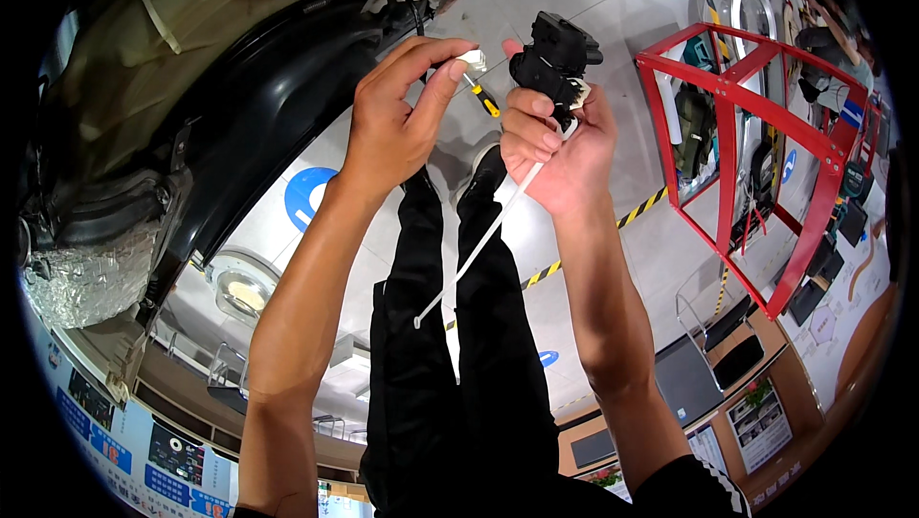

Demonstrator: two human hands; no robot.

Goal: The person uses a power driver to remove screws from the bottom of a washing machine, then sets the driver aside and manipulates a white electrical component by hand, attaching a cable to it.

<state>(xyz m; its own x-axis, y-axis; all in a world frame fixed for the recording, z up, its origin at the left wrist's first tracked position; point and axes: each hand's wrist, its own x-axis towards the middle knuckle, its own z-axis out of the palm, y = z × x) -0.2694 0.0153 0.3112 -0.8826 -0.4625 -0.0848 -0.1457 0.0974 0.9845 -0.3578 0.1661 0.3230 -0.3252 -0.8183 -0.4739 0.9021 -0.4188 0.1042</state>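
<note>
My right hand (pixel 565 140) is closed around a black latch-like plastic assembly (pixel 557 44), held up at right of centre. Near its lower side a pale lever piece (pixel 578 95) shows beside the fingers. From that hand a thin white rod (pixel 488 234) slants down to the left, ending in a small ring or hook in front of my legs. To the left, my left hand (pixel 404 116) pinches a small white plastic piece (pixel 473 59) between thumb and forefinger, apart from the assembly. Just below it is a screwdriver (pixel 488 101) with a yellow and black handle, seemingly on the floor.
A dark vehicle body (pixel 273 68) with a glossy black panel fills the left side, with foil-wrapped material (pixel 96 269) below. At right stands a red metal frame (pixel 732 135). Yellow-black tape (pixel 641 209) and a blue round marking (pixel 304 197) lie on the tiled floor.
</note>
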